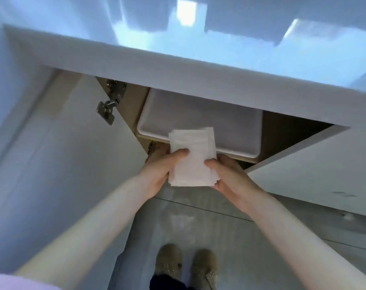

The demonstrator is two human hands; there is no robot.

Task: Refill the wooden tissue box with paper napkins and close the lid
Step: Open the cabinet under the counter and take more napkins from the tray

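Observation:
A stack of white paper napkins (191, 158) is held between both hands in front of an open cabinet under the counter. My left hand (159, 170) grips its left side, thumb on top. My right hand (230, 174) grips its right side. The wooden tissue box is not in view.
A white plastic bin (199, 122) sits inside the cabinet just behind the napkins. The cabinet doors stand open, one on the left (62, 164) and one on the right (314, 170). The glossy white countertop (199, 65) overhangs above. Grey floor and the person's shoes (186, 266) lie below.

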